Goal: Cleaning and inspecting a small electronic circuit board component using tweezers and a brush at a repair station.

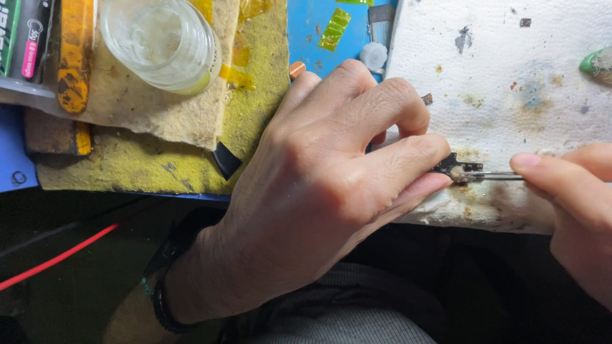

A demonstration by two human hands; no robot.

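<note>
Blue work mat [312, 25] underlies the bench. At 10 o'clock, a yellow-stained sponge pad [159, 121] carries a clear glass jar [162, 41]. At 8 o'clock, a red wire [57, 258] crosses the dark area. Centre frame, the left hand [319, 191] is closed, fingertips pinching a small dark part [454, 167] at 3 o'clock on a stained white paper towel [510, 83]. Thin metal tweezers [494, 175] touch this part, gripped by the closed right hand [577, 204] at frame edge.
</note>
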